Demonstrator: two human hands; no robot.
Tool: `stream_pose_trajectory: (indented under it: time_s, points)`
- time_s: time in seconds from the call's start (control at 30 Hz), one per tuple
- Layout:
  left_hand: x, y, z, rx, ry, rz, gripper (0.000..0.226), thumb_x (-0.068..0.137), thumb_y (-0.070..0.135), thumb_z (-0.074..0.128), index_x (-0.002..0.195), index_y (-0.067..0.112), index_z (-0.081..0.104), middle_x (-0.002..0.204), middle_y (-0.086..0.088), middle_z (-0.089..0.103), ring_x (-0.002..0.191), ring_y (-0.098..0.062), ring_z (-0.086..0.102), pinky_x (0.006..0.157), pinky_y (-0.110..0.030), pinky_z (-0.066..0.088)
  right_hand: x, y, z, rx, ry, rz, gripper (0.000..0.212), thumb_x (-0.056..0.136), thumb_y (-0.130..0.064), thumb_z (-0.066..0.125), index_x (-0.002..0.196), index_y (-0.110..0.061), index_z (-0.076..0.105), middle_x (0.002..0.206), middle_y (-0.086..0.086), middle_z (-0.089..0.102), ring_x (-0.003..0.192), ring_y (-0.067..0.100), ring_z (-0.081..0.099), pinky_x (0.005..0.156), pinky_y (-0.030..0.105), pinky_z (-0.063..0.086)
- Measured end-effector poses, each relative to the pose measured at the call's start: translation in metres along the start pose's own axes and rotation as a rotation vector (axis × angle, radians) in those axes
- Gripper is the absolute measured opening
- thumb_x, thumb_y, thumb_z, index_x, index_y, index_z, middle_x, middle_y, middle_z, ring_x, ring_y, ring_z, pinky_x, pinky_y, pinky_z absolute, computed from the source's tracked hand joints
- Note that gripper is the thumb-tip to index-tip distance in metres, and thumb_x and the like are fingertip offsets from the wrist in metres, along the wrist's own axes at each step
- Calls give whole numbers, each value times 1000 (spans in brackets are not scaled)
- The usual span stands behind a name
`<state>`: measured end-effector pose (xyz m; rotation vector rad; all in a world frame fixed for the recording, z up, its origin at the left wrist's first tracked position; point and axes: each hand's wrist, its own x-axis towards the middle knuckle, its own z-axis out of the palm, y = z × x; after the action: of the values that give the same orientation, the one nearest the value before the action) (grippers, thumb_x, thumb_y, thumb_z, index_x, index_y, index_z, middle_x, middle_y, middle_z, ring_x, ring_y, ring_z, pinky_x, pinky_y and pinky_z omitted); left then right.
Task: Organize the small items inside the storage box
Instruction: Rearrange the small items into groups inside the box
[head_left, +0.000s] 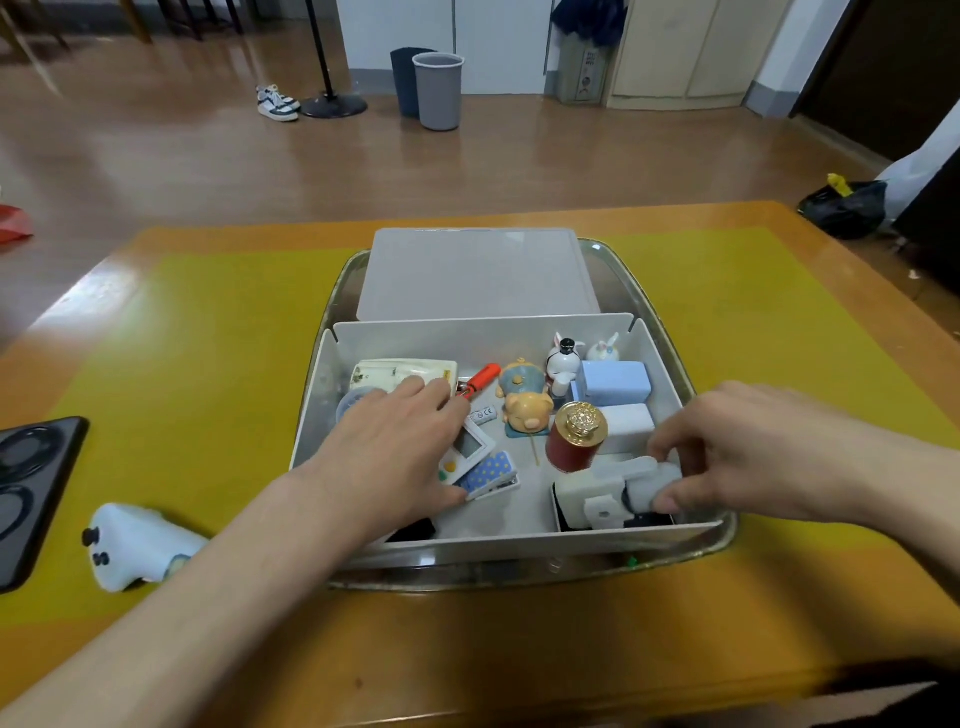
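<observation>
Right hand (748, 457) pinches a grey-white plastic gadget (618, 488) at the box's (498, 540) 5 o'clock corner, left hand (395, 447) rests flat and loose at 9 o'clock; gadget looks light, rigid, best gripped by its body.

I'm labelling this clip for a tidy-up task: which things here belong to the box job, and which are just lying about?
Part of the job:
storage box
its lid
red jar
piggy figurine
blue block
grey gadget in the right hand
left hand

Lying about:
white controller
black case
bins
shoes
</observation>
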<state>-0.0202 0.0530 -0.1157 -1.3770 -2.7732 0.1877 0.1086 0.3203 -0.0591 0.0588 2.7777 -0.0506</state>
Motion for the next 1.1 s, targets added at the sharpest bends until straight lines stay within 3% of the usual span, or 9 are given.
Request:
stream_pose_trajectory:
  time_s: [0.1, 0.17, 0.3, 0.5, 0.57, 0.7, 0.83, 0.93, 1.1]
  points:
    - [-1, 2, -2, -4, -72, -23, 66, 76, 70, 59, 125, 26, 48, 116, 4, 50, 108, -19, 49, 86, -38, 47, 1, -3, 4, -103, 13, -3, 43, 71, -68, 69, 109, -49, 65, 78, -21, 62, 63, -2, 49, 48, 20, 26]
    - [-2, 2, -5, -22, -93, -35, 62, 77, 64, 59, 124, 25, 48, 115, 4, 49, 108, -19, 49, 88, -40, 48, 3, -6, 6, -151, 11, -11, 43, 73, -64, 68, 112, -48, 65, 77, -19, 60, 60, -2, 45, 47, 21, 24]
    - [-4, 3, -13, -84, -113, -65, 46, 79, 48, 56, 119, 25, 53, 111, 4, 52, 103, -23, 55, 81, -41, 50, 5, -6, 5, -125, -5, -6, 40, 75, -65, 68, 110, -47, 65, 72, -21, 56, 61, -5, 45, 48, 23, 25]
    - [-7, -13, -20, -315, -21, -137, 8, 83, 26, 53, 90, 24, 56, 91, 3, 67, 90, -28, 62, 68, -39, 50, 3, -10, -6, -41, 127, -38, 30, 83, -70, 58, 104, -50, 66, 75, -25, 63, 66, 0, 56, 51, 22, 37]
    - [-9, -22, -25, -445, 4, -163, 13, 86, 22, 57, 97, 23, 65, 90, 3, 70, 87, -24, 64, 73, -40, 52, 5, -16, -9, -15, 183, -59, 28, 85, -70, 53, 101, -51, 66, 75, -25, 64, 67, 1, 58, 51, 24, 38]
    - [-15, -43, -44, -734, 177, -233, 22, 90, 14, 64, 108, 25, 70, 93, 14, 70, 76, -4, 64, 71, -26, 50, 16, -37, -8, 7, 298, -130, 32, 86, -68, 46, 100, -47, 66, 77, -27, 61, 67, -1, 55, 50, 25, 33]
    - [-25, -61, -52, -826, 241, -282, 27, 94, 14, 61, 119, 24, 68, 97, 13, 68, 78, 0, 65, 74, -27, 52, 39, -65, 8, -15, 318, -257, 28, 91, -60, 50, 93, -33, 56, 90, -18, 54, 98, 8, 53, 67, 36, 48]
    - [-29, -63, -48, -779, 236, -298, 30, 99, 15, 54, 124, 27, 63, 96, 21, 62, 76, 10, 58, 64, -17, 43, 58, -87, 20, -98, 255, -298, 30, 90, -57, 59, 111, -36, 60, 110, -16, 56, 115, 13, 50, 64, 32, 35]
    - [-33, -63, -41, -826, 256, -291, 33, 102, 13, 45, 127, 26, 62, 108, 6, 68, 95, -14, 60, 85, -41, 50, 75, -103, 33, -229, 293, -284, 24, 88, -48, 64, 103, -29, 63, 105, -9, 58, 108, 19, 57, 51, 32, 22]
